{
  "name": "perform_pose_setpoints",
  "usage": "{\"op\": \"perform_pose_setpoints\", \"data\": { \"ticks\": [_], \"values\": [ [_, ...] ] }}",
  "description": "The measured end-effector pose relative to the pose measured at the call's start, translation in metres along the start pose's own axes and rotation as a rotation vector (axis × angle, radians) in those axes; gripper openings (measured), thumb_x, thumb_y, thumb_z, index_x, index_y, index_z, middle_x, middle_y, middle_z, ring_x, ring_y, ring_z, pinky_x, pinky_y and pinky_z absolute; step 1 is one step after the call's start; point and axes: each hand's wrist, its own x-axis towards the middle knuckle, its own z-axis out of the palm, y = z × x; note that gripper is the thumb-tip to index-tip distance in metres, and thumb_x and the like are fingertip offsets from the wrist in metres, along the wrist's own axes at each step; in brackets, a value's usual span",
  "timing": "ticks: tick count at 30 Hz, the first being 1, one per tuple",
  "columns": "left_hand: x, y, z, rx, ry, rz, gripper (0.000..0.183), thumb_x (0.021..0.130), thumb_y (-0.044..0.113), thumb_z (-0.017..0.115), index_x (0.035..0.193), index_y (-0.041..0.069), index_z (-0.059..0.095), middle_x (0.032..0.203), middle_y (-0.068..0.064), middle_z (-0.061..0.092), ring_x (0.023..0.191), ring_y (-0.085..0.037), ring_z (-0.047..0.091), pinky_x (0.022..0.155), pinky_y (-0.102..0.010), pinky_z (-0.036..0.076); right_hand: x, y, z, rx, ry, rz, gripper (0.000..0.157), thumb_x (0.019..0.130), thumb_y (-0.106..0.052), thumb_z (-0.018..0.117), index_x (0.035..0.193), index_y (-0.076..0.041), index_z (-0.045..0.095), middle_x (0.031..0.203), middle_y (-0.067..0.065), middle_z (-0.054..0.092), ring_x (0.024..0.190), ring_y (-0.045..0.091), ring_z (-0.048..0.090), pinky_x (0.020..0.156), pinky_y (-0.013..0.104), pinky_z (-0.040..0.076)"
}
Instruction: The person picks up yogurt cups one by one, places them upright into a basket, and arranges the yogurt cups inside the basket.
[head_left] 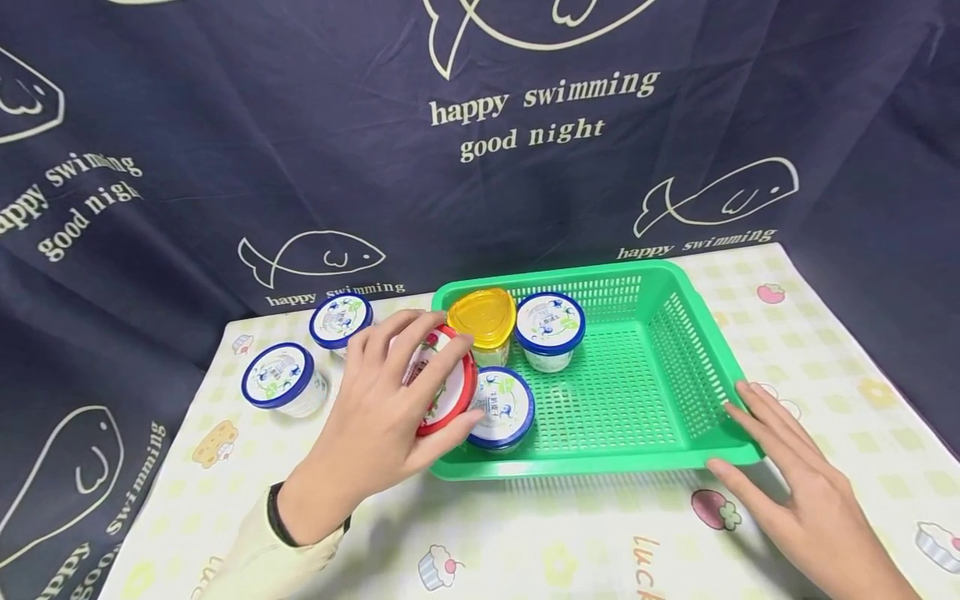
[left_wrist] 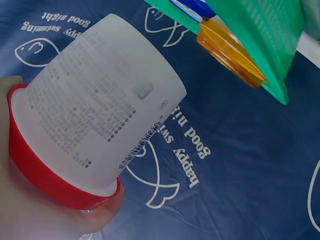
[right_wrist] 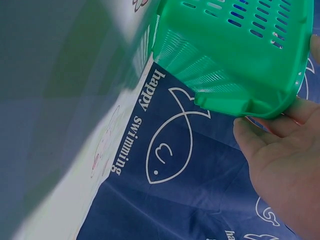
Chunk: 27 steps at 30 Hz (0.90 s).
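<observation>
My left hand [head_left: 382,412] grips a plastic cup with a red lid [head_left: 455,392], fingers and thumb round the lid's edge. In the left wrist view the cup's frosted, printed side [left_wrist: 102,100] shows. From the head view it overlaps the left rim of a green basket [head_left: 600,467]. Inside the basket are a yellow-lidded cup [head_left: 483,317] and two blue-lidded cups, one at the back [head_left: 550,323] and one in front [head_left: 502,410]. My right hand [head_left: 806,492] touches the basket's front right corner, fingers on the side rim and thumb at the front rim.
Two more blue-lidded cups stand on the table left of the basket, one farther back [head_left: 341,319] and one nearer [head_left: 281,379]. A patterned cloth [head_left: 600,533] covers the table. Behind it hangs a dark blue curtain [head_left: 525,200] with fish drawings.
</observation>
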Motion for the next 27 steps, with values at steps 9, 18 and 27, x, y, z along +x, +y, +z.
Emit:
{"op": "perform_pose_setpoints", "data": {
  "ticks": [9, 18, 27],
  "values": [
    [0.008, 0.000, 0.009, -0.006, -0.026, 0.035, 0.056, 0.096, 0.056, 0.053, 0.132, 0.013, 0.061, 0.135, -0.017, 0.054, 0.129, -0.039, 0.043, 0.098, -0.054, 0.035, 0.000, -0.001, 0.001, 0.011, -0.002, -0.003, 0.074, 0.085, -0.020, 0.080, 0.150, -0.019, 0.046, 0.161, -0.005, 0.030, 0.150, 0.005, 0.015, 0.105, 0.002, 0.007],
    [0.016, 0.001, 0.025, -0.033, -0.090, 0.084, 0.055, 0.091, 0.051, 0.063, 0.131, 0.013, 0.060, 0.134, -0.016, 0.053, 0.131, -0.037, 0.042, 0.096, -0.052, 0.036, -0.001, -0.001, 0.000, 0.020, -0.003, -0.008, 0.073, 0.085, -0.019, 0.080, 0.150, -0.019, 0.046, 0.161, -0.005, 0.029, 0.150, 0.006, 0.016, 0.106, 0.003, 0.007],
    [0.030, 0.009, 0.042, -0.037, -0.103, 0.165, 0.061, 0.085, 0.050, 0.071, 0.132, 0.014, 0.058, 0.135, -0.015, 0.052, 0.128, -0.036, 0.044, 0.100, -0.053, 0.036, -0.002, 0.000, -0.001, 0.025, -0.003, -0.004, 0.074, 0.085, -0.019, 0.080, 0.150, -0.020, 0.046, 0.161, -0.005, 0.030, 0.150, 0.007, 0.017, 0.106, 0.003, 0.007]
  ]
}}
